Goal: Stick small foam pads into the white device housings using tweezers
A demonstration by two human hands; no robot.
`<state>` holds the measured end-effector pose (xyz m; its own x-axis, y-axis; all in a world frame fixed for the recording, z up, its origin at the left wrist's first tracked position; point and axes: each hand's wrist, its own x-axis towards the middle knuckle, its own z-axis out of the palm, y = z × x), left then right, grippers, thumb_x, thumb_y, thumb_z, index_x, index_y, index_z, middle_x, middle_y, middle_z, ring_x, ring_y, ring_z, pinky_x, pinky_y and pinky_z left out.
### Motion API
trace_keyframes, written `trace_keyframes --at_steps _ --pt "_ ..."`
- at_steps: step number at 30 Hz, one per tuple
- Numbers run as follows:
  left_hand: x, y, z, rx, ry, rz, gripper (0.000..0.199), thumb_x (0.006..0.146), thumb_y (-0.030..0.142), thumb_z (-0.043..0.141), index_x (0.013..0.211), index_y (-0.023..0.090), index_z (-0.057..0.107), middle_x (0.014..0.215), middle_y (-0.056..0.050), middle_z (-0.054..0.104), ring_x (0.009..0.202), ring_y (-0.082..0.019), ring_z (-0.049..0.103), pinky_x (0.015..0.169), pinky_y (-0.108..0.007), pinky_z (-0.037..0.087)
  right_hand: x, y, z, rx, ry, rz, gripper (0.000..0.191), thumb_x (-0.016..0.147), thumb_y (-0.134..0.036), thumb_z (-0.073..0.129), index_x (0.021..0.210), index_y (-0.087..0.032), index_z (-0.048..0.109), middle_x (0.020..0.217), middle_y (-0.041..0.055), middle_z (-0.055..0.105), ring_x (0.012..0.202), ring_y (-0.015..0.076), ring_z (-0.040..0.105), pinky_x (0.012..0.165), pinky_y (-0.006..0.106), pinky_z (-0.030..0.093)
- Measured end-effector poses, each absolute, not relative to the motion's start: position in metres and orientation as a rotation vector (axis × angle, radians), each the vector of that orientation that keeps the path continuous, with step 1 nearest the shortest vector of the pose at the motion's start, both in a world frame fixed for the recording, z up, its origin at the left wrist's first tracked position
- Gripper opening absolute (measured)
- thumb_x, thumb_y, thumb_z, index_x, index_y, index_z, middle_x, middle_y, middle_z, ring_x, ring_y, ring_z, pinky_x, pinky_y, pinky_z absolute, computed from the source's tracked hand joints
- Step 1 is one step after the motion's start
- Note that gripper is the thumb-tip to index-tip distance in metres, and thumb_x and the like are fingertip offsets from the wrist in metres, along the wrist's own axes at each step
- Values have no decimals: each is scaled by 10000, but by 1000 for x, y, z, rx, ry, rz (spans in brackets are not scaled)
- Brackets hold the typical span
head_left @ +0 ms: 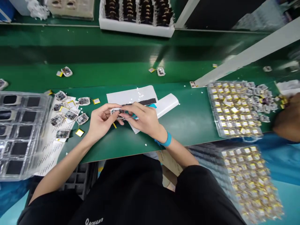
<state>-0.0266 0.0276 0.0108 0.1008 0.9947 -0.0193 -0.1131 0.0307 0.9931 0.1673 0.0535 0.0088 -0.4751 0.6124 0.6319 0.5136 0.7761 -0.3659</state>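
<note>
Left hand [101, 120]: its grip was closed on a small white electronic casing [115, 110], thumb across the open face.
Right hand [146, 120]: its fingertips were drawn in at the casing's right end; whether the grip pinched any part there could not be told (the fingers covered it).
Casing: it sat between both hands, above the green tabletop [182, 125], with a yellow-edged piece [114, 125] just below it.
Wristband [167, 139]: blue, around the right wrist.
White sheet [131, 95]: it lay flat behind the hands, sprinkled with white specks, near a curled white sheet [167, 104].
Left side: open casings [70, 115] with yellow-edged batteries [80, 132] lay loosely beside a clear compartment tray [25, 131].
Right side: a filled clear tray [234, 109] stood beside a heap of casings [263, 97], near another person's arm [289, 118].
Back: a white foam tray [137, 28] held rows of dark parts [128, 11].
</note>
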Motion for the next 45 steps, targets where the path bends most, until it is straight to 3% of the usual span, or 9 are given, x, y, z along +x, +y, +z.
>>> trace_keyframes --at_steps 5,13,16,20,27,31,35,41,45 --pt "-22 9 15 1287 1163 1260 158 949 231 767 1083 156 803 784 -21 798 605 -136 757 608 -209 637 164 43 -2 -734 -2061 120 80 1030 -212 696 1095 -166 698 887 14 781 744 108 729 610 217 546" --pt "-17 -4 14 1568 1359 1297 244 939 58 715 1130 188 793 771 27 807 587 -88 746 595 -143 600 162 34 -3 -774 -2078 205 69 1018 -158 686 1080 -165 656 883 33 764 711 129 709 505 250 528" --pt "-17 -2 11 1520 1339 1286 201 963 70 697 1101 190 781 738 36 787 578 -97 746 585 -161 611 165 36 -3 -779 -2110 323 62 1027 -166 679 1088 -171 665 925 42 770 752 131 731 530 239 557" --pt "-21 1 13 1418 1289 1320 136 992 124 707 1088 197 771 812 16 794 610 -123 768 550 -194 622 169 41 -3 -745 -2000 563 109 1020 -164 697 1127 -181 685 998 47 781 878 147 772 704 257 667" --pt "-24 4 20 1403 1290 1289 90 968 185 767 1053 206 786 793 15 790 608 -139 774 535 -209 628 166 40 -3 -665 -1958 473 84 1019 -137 687 1095 -174 686 965 41 770 850 139 756 680 247 632" --pt "-25 6 20 1284 1164 1122 91 922 235 822 982 178 784 722 8 763 524 -150 744 506 -226 615 165 40 -2 -731 -1960 477 99 984 -102 707 1025 -180 662 901 9 743 804 128 732 648 238 615" --pt "-26 8 22 1217 1145 1051 110 912 287 833 910 185 790 681 5 744 464 -159 711 469 -255 590 166 41 -5 -754 -1964 472 116 993 -101 700 1074 -181 675 955 13 755 854 114 741 695 221 613" --pt "-27 10 24 1192 1181 1022 92 897 279 836 890 194 803 552 28 693 406 -157 674 423 -246 560 174 39 -6 -814 -2208 41 84 1028 -129 636 1077 -188 670 807 -36 725 594 93 638 425 287 376" --pt "-27 10 22 1153 1157 980 109 901 287 829 901 182 802 549 18 704 405 -161 673 449 -260 575 178 40 -3 -773 -2281 109 191 964 -4 603 1075 -144 670 813 -27 747 617 86 657 424 275 370"
